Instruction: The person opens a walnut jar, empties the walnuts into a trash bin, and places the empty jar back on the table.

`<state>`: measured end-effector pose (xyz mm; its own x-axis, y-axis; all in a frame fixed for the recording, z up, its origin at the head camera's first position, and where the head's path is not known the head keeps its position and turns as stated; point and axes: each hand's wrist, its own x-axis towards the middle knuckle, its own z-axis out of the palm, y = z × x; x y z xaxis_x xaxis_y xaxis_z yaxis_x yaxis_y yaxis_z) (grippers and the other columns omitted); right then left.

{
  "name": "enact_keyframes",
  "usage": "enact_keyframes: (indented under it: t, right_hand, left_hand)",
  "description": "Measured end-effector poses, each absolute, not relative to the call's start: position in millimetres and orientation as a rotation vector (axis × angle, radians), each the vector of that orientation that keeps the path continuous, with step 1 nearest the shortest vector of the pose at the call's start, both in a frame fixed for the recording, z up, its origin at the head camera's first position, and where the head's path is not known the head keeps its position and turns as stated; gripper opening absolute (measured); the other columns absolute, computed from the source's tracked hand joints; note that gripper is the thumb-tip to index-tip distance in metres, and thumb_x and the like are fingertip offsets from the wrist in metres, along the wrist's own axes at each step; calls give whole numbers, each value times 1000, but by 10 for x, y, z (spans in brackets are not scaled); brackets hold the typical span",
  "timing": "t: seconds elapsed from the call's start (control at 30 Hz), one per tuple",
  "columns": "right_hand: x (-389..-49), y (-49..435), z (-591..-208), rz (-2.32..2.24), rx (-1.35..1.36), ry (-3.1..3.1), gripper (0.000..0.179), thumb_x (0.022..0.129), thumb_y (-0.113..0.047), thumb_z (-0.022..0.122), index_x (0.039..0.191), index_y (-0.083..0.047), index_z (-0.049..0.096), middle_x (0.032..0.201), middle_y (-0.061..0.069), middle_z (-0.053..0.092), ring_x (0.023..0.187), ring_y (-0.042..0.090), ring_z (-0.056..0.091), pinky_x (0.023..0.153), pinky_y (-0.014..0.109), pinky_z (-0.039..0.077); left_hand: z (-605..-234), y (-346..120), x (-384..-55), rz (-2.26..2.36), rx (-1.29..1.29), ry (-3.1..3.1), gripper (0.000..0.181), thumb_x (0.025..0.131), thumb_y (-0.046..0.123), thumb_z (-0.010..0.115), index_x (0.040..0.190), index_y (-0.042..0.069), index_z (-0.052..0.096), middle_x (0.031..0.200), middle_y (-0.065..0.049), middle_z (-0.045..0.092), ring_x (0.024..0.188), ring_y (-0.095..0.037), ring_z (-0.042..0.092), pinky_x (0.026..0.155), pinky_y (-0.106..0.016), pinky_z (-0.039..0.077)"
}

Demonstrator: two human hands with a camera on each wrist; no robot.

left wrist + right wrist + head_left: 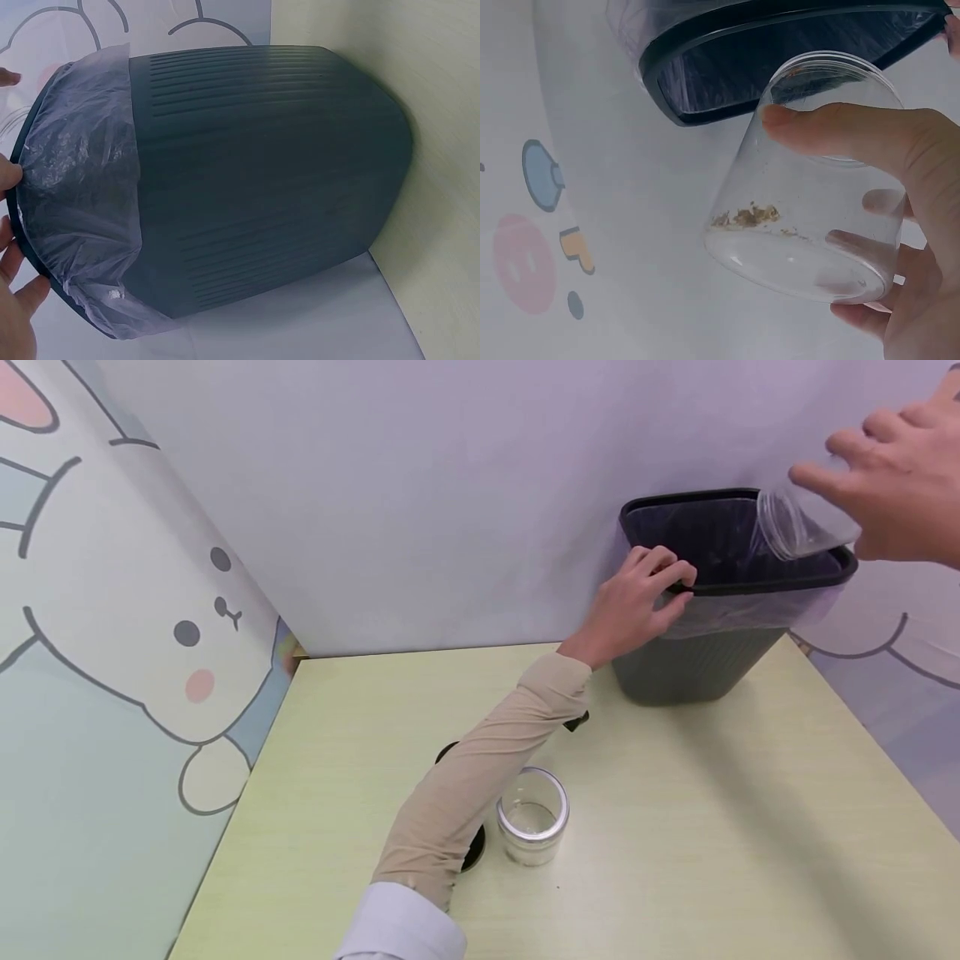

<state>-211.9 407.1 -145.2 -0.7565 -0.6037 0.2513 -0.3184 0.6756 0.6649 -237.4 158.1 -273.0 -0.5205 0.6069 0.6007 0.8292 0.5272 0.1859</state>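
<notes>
My left hand (pixel 633 606) grips the near rim of a dark grey trash bin (pixel 686 664), its fingers hooked over the edge and the thumb outside. A translucent liner (pixel 82 187) is folded over the bin's rim. In my right hand (pixel 911 485) is a clear jar (pixel 810 522), tilted mouth-down over the right side of the bin's opening. The right wrist view shows the thumb along one side of the jar and the fingers behind it. Brown crumbs (pixel 754 216) cling to the inside wall near its base. The bin's inside is mostly dark.
On the pale yellow table (pixel 675 860) stands another clear jar (pixel 531 853), lidless, beside my left forearm. A round black object (pixel 475 847), partly hidden, lies by the sleeve. A small black item (pixel 577 722) shows behind the cuff. Walls with cartoon drawings (pixel 202 635) enclose the table.
</notes>
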Motion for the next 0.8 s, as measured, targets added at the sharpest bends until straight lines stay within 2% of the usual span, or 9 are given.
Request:
enact_keyframes:
  t: [0.2,0.37,0.6,0.8]
  right_hand:
    - [-2094,4136,-1493,-651,681,-2402,105,26,1,85,120,5,38,108,38,41,98,55,40,85,63,36]
    - [-2047,4159,-1521,-484,679,-2374,106,23,0,83,119,5,38,106,38,39,93,55,39,83,63,34]
    - [-1919,4117,-1551,-280,520,-2491,105,27,4,83,120,5,34,108,38,35,102,58,34,83,65,31]
    - [-1815,4143,-1630,-17,445,-2533,98,35,7,79,123,4,36,112,39,35,98,55,35,70,61,31]
  left_hand:
    - [-2722,1584,-2371,-636,-1177,-2313,19,96,30,52,108,22,65,112,6,52,110,-11,43,66,-16,42]
    - [-2717,1583,-2383,-641,-1185,-2313,19,96,29,52,108,21,65,112,6,52,111,-12,43,67,-16,41]
    - [-2691,1571,-2384,-659,-1194,-2341,19,96,30,53,108,20,64,112,6,52,113,-12,42,67,-17,42]
    - [-2686,1566,-2398,-715,-1219,-2359,19,96,30,55,109,21,65,114,6,52,112,-11,42,69,-16,41]
